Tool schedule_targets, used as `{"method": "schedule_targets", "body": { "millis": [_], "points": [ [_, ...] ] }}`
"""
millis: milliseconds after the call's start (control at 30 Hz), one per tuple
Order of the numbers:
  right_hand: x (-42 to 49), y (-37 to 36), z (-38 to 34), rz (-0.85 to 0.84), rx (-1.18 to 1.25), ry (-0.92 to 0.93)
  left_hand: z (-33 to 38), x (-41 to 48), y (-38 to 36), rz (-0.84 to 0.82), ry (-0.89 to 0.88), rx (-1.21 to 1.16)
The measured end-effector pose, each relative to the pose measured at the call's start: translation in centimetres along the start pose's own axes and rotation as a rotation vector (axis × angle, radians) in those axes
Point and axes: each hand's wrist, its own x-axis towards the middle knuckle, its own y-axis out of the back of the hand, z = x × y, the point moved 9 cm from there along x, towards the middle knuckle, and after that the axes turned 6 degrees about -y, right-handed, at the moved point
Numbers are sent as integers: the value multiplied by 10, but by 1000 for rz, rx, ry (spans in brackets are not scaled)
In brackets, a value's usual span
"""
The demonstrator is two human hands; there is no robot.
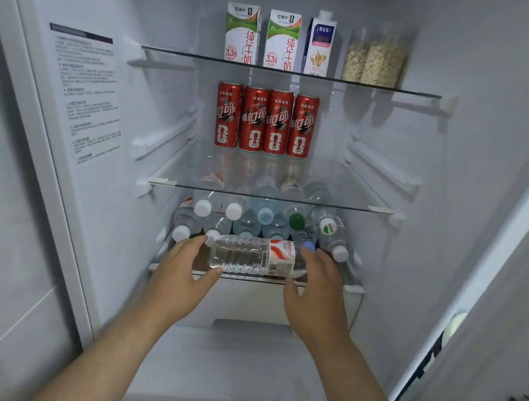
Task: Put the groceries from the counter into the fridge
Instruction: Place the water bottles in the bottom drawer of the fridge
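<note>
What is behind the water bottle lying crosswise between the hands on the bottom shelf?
Behind the crosswise bottle, held between left hand and right hand, lie stacked water bottles, caps facing out: white, blue, green. Their bodies and the shelf's back are mostly hidden.

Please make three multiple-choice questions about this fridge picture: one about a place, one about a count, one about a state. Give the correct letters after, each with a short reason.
1. On which shelf do the red cans stand?
A. top shelf
B. middle shelf
C. bottom shelf

2. How many red cans are in the row?
A. two
B. four
C. six

3. How is the water bottle between the hands oriented?
A. upright
B. on its side, crosswise
C. upside down

Answers:
1 B: the red cans stand on the middle shelf, under the cartons.
2 B: four cans stand side by side.
3 B: the water bottle lies crosswise, with the left hand and right hand at its ends.
</note>
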Motion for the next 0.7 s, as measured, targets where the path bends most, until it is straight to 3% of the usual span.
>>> {"method": "schedule_targets", "body": {
  "millis": [167,467,700],
  "points": [
    [-23,1,-2,-110,-90,19,22,-27,4,-39,-31,59],
    [-52,11,-11,-275,-265,13,15,-67,23,-297,84,266],
    [-74,46,-37,-278,-325,34,45,-75,33,-336,45,283]
  ]
}}
